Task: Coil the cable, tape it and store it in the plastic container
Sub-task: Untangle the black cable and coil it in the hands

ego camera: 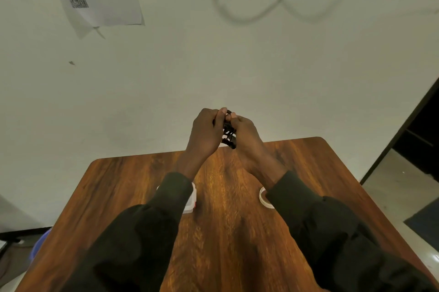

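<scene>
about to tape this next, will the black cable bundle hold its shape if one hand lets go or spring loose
Probably springs loose: the black cable shows no tape, and both the left hand and right hand pinch it. It looks thin and floppy, with loops sagging below the fingers. Likely light, since it is held up by fingertips alone.

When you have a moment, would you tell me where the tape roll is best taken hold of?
The tape roll lies flat on the table, half hidden under the right sleeve. Probably come from above with the right hand, pinching the rim through its open centre.
</scene>
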